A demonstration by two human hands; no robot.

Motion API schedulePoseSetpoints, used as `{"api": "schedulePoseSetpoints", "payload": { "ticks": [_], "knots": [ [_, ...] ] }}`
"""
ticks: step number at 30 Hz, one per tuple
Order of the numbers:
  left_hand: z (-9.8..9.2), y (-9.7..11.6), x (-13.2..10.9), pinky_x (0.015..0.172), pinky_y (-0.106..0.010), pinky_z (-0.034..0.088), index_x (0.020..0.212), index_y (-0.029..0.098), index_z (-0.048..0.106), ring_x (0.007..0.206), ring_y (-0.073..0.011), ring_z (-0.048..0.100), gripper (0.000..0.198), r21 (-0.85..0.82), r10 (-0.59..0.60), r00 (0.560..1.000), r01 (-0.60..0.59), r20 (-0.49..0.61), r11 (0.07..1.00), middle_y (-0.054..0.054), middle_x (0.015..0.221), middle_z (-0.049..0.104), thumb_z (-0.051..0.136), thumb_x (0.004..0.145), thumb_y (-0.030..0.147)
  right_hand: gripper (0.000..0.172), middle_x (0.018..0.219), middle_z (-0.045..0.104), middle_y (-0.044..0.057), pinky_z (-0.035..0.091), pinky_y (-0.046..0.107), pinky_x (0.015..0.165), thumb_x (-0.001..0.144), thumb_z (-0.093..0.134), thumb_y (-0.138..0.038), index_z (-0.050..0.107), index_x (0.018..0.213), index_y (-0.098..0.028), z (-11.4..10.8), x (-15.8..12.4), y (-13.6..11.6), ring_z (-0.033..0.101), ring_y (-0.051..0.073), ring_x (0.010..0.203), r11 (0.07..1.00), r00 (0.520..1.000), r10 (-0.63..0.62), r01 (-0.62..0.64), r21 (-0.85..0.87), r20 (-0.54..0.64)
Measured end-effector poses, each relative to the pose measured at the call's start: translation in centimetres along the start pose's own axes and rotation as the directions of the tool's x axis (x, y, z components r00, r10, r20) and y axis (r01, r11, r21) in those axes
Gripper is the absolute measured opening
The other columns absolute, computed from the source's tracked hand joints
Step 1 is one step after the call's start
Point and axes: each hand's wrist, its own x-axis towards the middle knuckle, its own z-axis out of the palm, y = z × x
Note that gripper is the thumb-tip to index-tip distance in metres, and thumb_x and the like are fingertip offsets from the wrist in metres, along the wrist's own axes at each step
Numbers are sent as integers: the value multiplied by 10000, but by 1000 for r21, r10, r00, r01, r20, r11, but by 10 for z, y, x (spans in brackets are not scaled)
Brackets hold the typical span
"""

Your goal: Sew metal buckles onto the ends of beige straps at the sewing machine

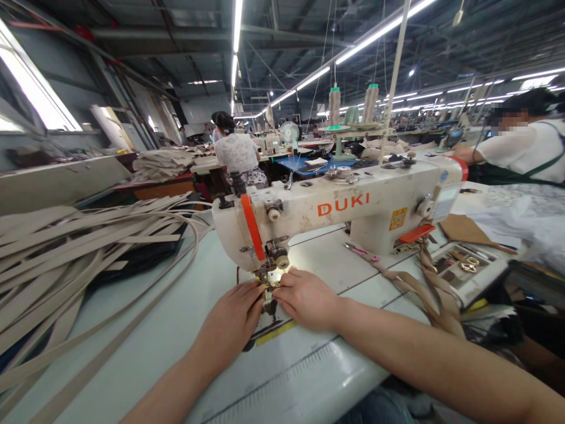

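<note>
A white sewing machine (309, 206) with orange trim and the letters DUKI stands across the table in front of me. Both my hands meet at its lit needle area. Left of the presser foot (267, 277), my left hand (233, 309) has its fingertips pressed together. From the right, my right hand (306, 297) reaches in with curled, closed fingers close to the needle. Whatever lies between the fingertips is mostly hidden and too small to name. Long beige strips (145, 312) run across the table left of my left hand.
A heap of beige strips (44, 253) covers the left side, partly over black material. At right lie tweezers (359, 252), loose beige tape (436, 294) and a tray (483, 280) with metal buckles. Thread cones (334, 106) stand behind. Other people sit at work further off.
</note>
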Motion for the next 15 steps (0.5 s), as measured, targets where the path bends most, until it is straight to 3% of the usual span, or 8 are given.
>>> {"api": "schedulePoseSetpoints", "payload": {
  "ticks": [15],
  "knots": [
    [4, -2, 0, 907, -437, 518, 1029, 155, 669, 980, -250, 642, 381, 8, -27, 1000, 27, 1, 1000, -122, 1059, 707, 347, 918, 327, 242, 877, 614, 62, 387, 316, 773, 924, 418, -226, 639, 853, -156, 1, 0, 1, 488, 203, 818, 1000, 1000, 13, -13, 24, -5]
  ]
}}
